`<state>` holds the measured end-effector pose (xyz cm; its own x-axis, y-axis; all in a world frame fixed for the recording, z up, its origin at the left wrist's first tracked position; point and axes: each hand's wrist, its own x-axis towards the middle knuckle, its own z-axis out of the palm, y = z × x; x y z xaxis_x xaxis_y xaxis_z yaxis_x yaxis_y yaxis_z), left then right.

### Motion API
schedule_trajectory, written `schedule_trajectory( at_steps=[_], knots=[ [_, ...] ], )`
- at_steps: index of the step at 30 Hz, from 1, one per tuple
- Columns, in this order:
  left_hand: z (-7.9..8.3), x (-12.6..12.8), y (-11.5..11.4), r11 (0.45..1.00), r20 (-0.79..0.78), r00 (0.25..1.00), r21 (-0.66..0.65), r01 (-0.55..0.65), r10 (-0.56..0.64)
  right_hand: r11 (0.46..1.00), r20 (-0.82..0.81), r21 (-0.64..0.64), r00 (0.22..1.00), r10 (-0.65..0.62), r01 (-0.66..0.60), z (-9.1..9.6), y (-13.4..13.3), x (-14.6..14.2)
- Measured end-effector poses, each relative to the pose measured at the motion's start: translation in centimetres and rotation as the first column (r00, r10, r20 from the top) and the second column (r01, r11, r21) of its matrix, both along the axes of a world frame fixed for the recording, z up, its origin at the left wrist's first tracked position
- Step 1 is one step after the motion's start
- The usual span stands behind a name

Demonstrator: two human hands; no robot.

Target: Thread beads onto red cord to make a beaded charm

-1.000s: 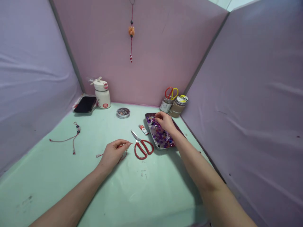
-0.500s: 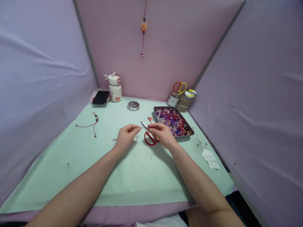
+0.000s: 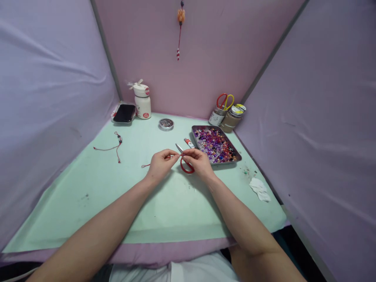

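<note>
My left hand (image 3: 162,164) pinches a thin red cord between thumb and fingertips. A looped end of this red cord (image 3: 145,166) pokes out to the left of the hand. Thumb against fingers, my right hand (image 3: 199,162) is closed too, its tips almost touching those of the left. What sits in the right pinch is too small to make out. Red-handled scissors (image 3: 187,171) lie on the table just behind the hands, blades pointing away and left, partly covered by the right fingers.
A metal tray (image 3: 226,161) of mixed beads stands right of the hands, beside a lighter (image 3: 188,143). Further back are a round container (image 3: 166,124), a white bottle (image 3: 143,105), a phone (image 3: 125,113) and jars (image 3: 230,120). A finished-looking cord (image 3: 120,141) lies left; crumpled tissue (image 3: 260,190) right.
My hands have come closer together, so the fingertips now nearly meet. The view has tipped slightly downward. The scissors and tray have stayed in place on the table.
</note>
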<state>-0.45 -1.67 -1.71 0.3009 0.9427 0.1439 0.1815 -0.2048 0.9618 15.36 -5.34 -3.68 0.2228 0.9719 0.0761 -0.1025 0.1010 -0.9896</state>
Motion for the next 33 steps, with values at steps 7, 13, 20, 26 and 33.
schedule_trajectory(
  at_steps=[7,13,20,26,33],
  knots=[
    [-0.20,0.11,-0.04,1.000,-0.057,0.998,0.002,0.022,-0.022,1.000,-0.012,0.017,1.000,0.008,-0.008,0.36,-0.23,-0.11],
    [-0.24,0.15,0.01,1.000,-0.061,0.998,0.002,0.025,-0.025,1.000,0.009,0.005,1.000,-0.001,0.001,0.61,-0.49,-0.26],
    [-0.24,0.17,-0.04,1.000,-0.062,0.998,-0.010,0.022,-0.023,1.000,0.031,0.010,1.000,-0.003,0.002,0.45,-0.52,-0.21],
    [-0.03,0.11,-0.16,0.999,-0.080,0.996,-0.009,0.032,-0.032,1.000,0.034,0.019,0.999,-0.005,0.004,0.42,-0.54,-0.23],
    [0.00,0.15,-0.17,1.000,-0.092,0.995,-0.010,0.027,-0.027,1.000,0.046,0.012,0.999,-0.006,0.006,0.64,-0.62,-0.30]
  ],
)
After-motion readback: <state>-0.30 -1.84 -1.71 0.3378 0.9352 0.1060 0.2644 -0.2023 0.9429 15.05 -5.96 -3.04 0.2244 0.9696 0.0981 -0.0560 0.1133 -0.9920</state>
